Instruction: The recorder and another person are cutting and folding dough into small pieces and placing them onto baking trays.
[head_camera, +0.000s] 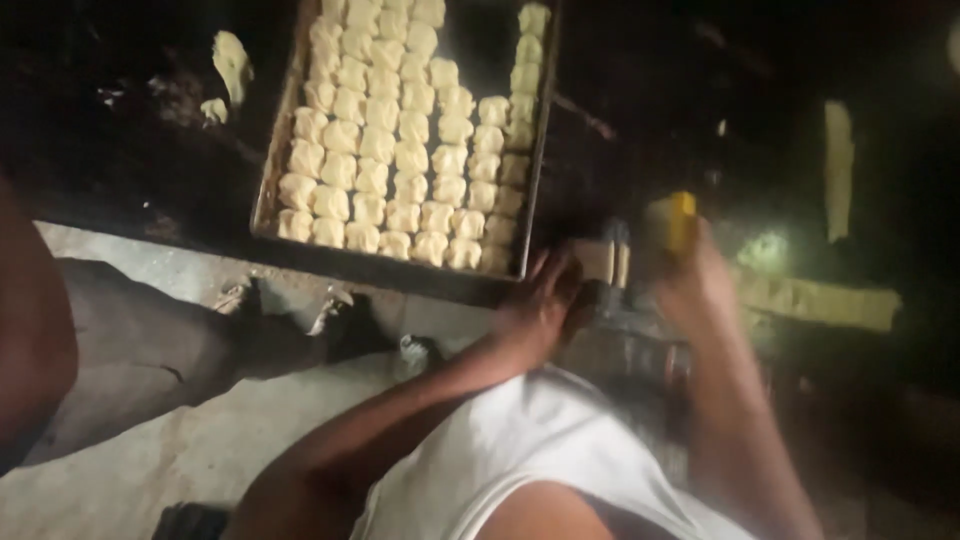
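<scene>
A dark metal baking tray (275, 165) on a dark work table holds several rows of pale dough pieces (385, 140). My left hand (545, 295) rests at the tray's near right corner, fingers spread against the table edge. My right hand (690, 275) is raised just to the right of it and grips a yellow-handled tool (672, 220), blurred by motion. A small pale block (605, 260) sits between my two hands. A flattened strip of dough (820, 300) lies on the table to the right of my right hand.
Another long strip of dough (838, 170) lies farther right. Loose dough scraps (230, 65) sit left of the tray. Another person's leg and foot (240, 335) stand on the concrete floor (150, 450) at left, with an arm at the left edge.
</scene>
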